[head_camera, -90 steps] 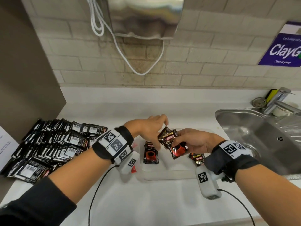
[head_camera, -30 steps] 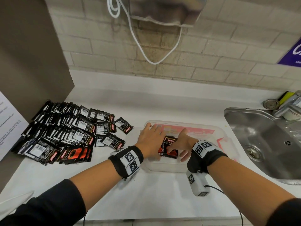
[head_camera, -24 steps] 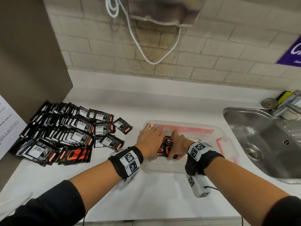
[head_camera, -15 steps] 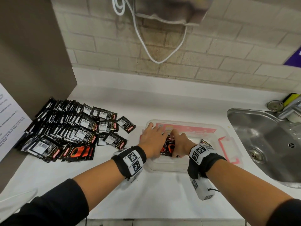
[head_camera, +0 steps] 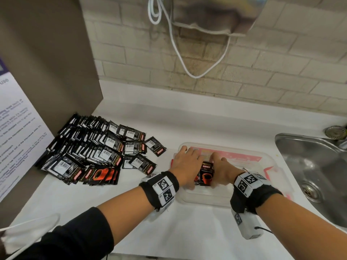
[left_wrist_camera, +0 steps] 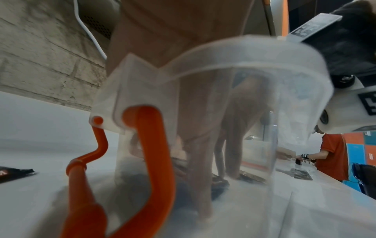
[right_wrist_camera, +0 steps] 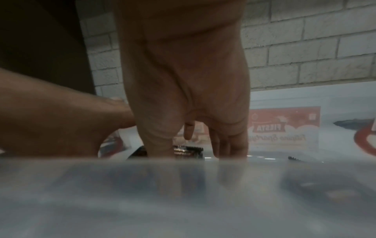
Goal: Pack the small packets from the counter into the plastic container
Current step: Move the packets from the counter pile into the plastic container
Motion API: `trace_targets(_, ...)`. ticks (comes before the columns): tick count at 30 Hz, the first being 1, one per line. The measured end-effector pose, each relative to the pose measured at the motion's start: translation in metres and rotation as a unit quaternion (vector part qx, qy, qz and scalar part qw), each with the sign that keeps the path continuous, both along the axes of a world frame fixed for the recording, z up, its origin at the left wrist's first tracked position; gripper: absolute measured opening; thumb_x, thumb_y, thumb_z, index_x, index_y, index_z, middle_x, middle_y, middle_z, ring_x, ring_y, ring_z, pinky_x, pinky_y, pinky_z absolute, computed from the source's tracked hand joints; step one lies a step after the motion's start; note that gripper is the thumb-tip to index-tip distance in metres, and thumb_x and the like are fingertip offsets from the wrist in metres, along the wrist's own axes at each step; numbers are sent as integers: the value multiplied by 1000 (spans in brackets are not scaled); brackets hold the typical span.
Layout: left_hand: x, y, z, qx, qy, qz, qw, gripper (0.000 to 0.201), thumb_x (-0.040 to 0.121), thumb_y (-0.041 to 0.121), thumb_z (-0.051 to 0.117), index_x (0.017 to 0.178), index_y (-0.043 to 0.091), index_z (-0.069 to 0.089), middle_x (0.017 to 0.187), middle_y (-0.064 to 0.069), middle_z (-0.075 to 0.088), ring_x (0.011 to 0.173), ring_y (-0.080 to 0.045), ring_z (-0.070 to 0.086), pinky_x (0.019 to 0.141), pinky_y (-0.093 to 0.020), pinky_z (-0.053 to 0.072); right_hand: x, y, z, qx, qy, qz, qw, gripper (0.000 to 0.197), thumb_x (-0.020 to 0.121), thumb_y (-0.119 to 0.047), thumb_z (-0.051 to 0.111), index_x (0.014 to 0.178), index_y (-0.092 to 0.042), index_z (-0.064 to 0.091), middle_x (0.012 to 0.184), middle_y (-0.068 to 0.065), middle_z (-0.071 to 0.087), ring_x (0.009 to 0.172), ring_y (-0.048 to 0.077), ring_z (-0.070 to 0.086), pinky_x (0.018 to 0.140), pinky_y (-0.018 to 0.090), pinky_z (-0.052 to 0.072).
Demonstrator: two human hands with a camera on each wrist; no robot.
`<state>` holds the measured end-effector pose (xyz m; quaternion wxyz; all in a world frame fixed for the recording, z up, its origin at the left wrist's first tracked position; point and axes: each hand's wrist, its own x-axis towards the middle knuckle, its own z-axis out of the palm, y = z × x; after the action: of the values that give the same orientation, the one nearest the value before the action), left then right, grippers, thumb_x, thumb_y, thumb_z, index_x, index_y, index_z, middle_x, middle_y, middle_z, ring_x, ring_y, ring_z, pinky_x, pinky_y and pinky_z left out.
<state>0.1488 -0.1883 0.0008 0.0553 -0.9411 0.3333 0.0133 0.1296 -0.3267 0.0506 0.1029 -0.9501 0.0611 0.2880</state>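
Observation:
A clear plastic container (head_camera: pixel 270 158) with red clasps stands on the white counter beside the sink. Both hands are inside it. My left hand (head_camera: pixel 187 163) lies with straight fingers against the left side of a small stack of black-and-red packets (head_camera: pixel 205 175). My right hand (head_camera: pixel 220 166) presses the stack's right side, fingers pointing down. In the right wrist view the right hand (right_wrist_camera: pixel 183 96) has its thumb and straight fingers on the packets (right_wrist_camera: pixel 188 149). The left hand (left_wrist_camera: pixel 203 145) shows through the container wall (left_wrist_camera: pixel 284 104). A big pile of packets (head_camera: pixel 93 149) lies on the counter at the left.
A steel sink (head_camera: pixel 315 166) is right of the container. A dark panel (head_camera: pixel 47 72) with a paper notice (head_camera: pixel 15 132) walls off the left. A white cable (head_camera: pixel 178 45) hangs on the brick wall. A person in an orange shirt (left_wrist_camera: pixel 331 153) stands far off.
Three seconds ago my right hand held the packets above the container. Both hands have since gone down into it and stayed there, the right hand drawing closer to the left around the stack.

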Motion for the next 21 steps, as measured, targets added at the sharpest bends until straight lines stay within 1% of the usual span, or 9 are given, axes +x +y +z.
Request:
trace_targets(2,0,4,7,-54,30,-15,998,99,57,59,83,135,13,42,134,-8,46,125,-28,39,110,-46,24,3,-2,9,-31,3,-4,1000,80,74,-9,81,136,-12,30,133,16,38,114,34,54,93,40,53)
trace_targets(4,0,12,17,-147,95,-14,985,82,66,58,81,128,18,45,127,-3,46,119,-23,38,106,-41,28,7,-2,19,-45,-23,-14,999,69,80,-11,76,136,-10,36,136,15,39,118,33,52,96,40,50)
trace_targets(7,-1,35,38,-288,176,27,941,59,81,49,75,128,25,49,123,3,46,117,-16,35,102,-37,33,14,12,35,4,-99,-7,995,42,86,-9,66,124,-12,47,128,13,44,107,28,53,83,32,47)
trace_targets(9,-5,56,49,-360,168,67,915,42,86,44,71,120,27,54,118,5,48,117,-14,39,104,-41,36,16,31,43,78,-152,16,985,27,87,-9,64,108,-16,49,119,12,49,97,24,52,72,27,41)
trace_targets(11,-9,82,59,-409,147,123,892,27,89,39,69,112,27,59,113,5,53,114,-15,47,104,-44,39,12,57,49,156,-185,42,969,22,87,-10,63,101,-18,48,112,10,51,94,21,52,68,25,37)
trace_targets(14,-14,129,65,-410,130,218,876,18,89,32,70,104,24,64,104,2,58,103,-17,55,96,-43,46,5,99,50,230,-173,88,954,21,88,-10,60,102,-19,47,111,9,54,94,21,53,65,23,38)
trace_targets(16,-21,161,63,-381,130,278,872,18,88,32,71,102,22,65,101,3,57,97,-16,56,92,-41,49,2,124,46,243,-134,114,954,24,90,-10,59,108,-18,47,115,10,55,98,23,53,69,25,41)
trace_targets(19,-34,202,55,-343,136,363,855,21,85,32,75,101,24,63,102,3,53,100,-19,56,90,-40,50,2,154,35,202,-65,144,967,41,94,-15,58,132,-12,42,131,13,51,116,27,52,83,28,42)
trace_targets(21,-43,221,48,-319,151,410,841,27,82,34,78,100,26,60,107,0,52,106,-23,54,93,-44,49,2,167,26,161,-29,152,975,58,96,-18,56,147,-8,28,140,15,45,125,30,48,85,29,41)
